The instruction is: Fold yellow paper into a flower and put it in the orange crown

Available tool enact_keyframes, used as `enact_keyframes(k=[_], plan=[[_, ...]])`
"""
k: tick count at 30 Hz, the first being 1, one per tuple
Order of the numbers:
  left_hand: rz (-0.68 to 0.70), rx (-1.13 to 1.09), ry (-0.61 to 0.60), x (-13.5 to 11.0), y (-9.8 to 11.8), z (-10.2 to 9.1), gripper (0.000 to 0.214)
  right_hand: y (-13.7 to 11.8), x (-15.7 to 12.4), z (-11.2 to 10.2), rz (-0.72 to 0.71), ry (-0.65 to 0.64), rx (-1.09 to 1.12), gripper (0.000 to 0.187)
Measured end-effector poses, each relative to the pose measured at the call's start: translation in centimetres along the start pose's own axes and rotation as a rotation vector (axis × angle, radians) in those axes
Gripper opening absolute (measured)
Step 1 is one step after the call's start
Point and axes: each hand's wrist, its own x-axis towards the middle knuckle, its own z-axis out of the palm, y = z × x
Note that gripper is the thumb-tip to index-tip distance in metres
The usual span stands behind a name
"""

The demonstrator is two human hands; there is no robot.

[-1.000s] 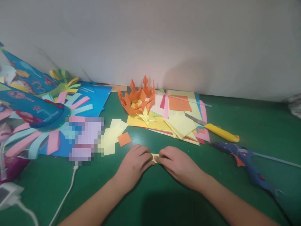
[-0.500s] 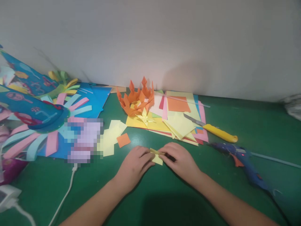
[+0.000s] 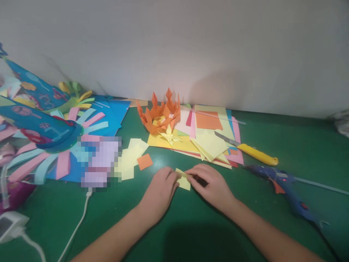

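Note:
A small pale yellow paper piece [image 3: 183, 181] lies on the green table [image 3: 191, 225] between both hands. My left hand [image 3: 159, 193] presses its fingertips on the paper's left edge. My right hand [image 3: 211, 183] pinches the paper's upper right part, fingers curled together. Part of the paper is hidden under the fingers.
Behind the hands lie an orange folded paper crown [image 3: 159, 111], a stack of coloured sheets [image 3: 209, 134] and loose yellow and orange squares [image 3: 136, 156]. A yellow-handled utility knife [image 3: 249, 151] and a blue glue gun [image 3: 283, 187] sit right. Blue paper crafts [image 3: 46, 127] and a white cable [image 3: 76, 225] fill the left.
The yellow paper, a thin strip between the fingertips a second ago, now shows a wider flap opened downward. Both hands have shifted slightly away from me.

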Motion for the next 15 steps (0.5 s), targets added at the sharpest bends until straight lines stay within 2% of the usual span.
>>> enact_keyframes(k=[4,9,15], plan=[[-0.023,-0.108,0.015,0.18,-0.02,-0.48,0.01,0.03,0.11,-0.05,0.016,-0.002,-0.003,0.014],[0.074,-0.115,0.006,0.05,-0.46,-0.72,0.012,0.28,0.04,-0.07,0.013,-0.023,0.013,0.012],[0.159,0.006,0.005,-0.39,-0.94,-0.59,0.011,0.35,-0.21,-0.02,-0.167,-0.107,-0.034,0.015]])
